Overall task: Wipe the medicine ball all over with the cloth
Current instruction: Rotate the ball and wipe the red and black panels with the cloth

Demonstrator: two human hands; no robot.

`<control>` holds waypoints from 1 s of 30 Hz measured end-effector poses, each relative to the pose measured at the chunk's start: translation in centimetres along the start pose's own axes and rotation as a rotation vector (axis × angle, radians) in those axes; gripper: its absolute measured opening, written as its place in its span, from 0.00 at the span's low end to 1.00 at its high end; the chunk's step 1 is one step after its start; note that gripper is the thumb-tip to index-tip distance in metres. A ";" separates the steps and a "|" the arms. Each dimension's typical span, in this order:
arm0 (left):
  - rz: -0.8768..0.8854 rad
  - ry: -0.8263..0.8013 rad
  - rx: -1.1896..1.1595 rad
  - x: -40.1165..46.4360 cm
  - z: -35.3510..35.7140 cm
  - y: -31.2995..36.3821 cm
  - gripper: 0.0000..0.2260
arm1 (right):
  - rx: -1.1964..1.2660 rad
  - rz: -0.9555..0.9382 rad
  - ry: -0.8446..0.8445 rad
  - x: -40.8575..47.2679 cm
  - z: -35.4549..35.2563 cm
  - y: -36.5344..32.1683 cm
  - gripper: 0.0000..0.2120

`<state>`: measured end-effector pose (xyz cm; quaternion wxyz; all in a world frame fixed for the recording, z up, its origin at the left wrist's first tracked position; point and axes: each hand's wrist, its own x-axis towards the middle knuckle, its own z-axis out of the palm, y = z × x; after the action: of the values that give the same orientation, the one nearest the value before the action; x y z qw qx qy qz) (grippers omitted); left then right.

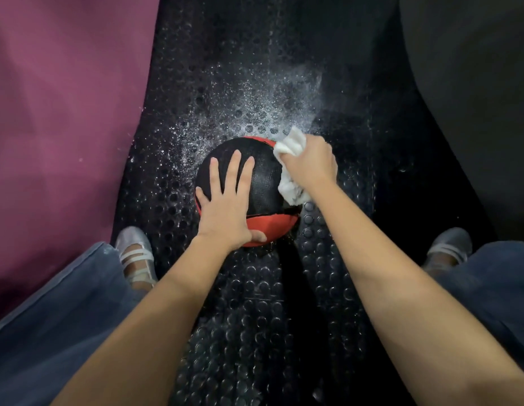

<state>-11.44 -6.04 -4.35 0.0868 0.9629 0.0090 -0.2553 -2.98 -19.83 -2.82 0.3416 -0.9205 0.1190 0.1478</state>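
A black and red medicine ball (pixel 265 183) sits on a black perforated rubber mat between my feet. My left hand (pixel 225 206) lies flat on the ball's top left with fingers spread and straight, the thumb on the red panel below. My right hand (pixel 310 164) grips a crumpled white cloth (pixel 288 143) and presses it against the ball's right side. Part of the cloth (pixel 293 190) hangs out below the hand. The ball's right flank is hidden behind that hand.
White powder or spray specks cover the mat (pixel 254 98) beyond the ball. A purple mat (pixel 58 118) lies to the left, a dark surface (pixel 474 83) to the right. My shoes (pixel 136 256) (pixel 448 247) and blue trouser legs flank the ball.
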 end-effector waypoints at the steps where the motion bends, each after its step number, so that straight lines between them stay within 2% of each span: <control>1: -0.007 0.000 -0.011 0.0 -0.1 -0.1 0.65 | 0.004 0.012 0.001 0.2 0.0 -0.2 0.11; 3: -0.012 0.003 -0.027 0.1 -0.2 -0.4 0.65 | -0.003 -0.013 -0.012 -0.7 0.2 0.0 0.13; 7: -0.014 0.000 -0.035 -0.4 0.1 -0.6 0.65 | -0.049 -0.112 -0.037 -3.8 0.3 1.2 0.09; 13: -0.016 0.004 -0.021 -0.4 0.3 0.5 0.65 | -0.017 -0.003 0.002 -0.8 -0.3 0.5 0.12; 17: -0.022 0.000 -0.028 -0.7 0.5 0.1 0.65 | -0.120 -0.168 -0.039 -2.7 0.6 0.6 0.06; 22: -0.023 0.030 -0.012 -1.2 1.1 0.4 0.64 | -0.110 -0.107 -0.073 0.1 -0.5 -1.1 0.09; 27: -0.021 0.035 -0.028 -1.5 1.4 -0.1 0.65 | -0.205 -0.228 -0.118 -1.8 0.3 -1.1 0.13; 30: -0.024 0.032 -0.019 -1.4 1.5 0.1 0.65 | -0.177 -0.190 -0.118 -0.4 0.0 -1.8 0.12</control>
<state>-13.39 -6.38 -4.90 0.0927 0.9659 0.0242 -0.2407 -2.81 -18.46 -1.64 0.2781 -0.9438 -0.0025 0.1786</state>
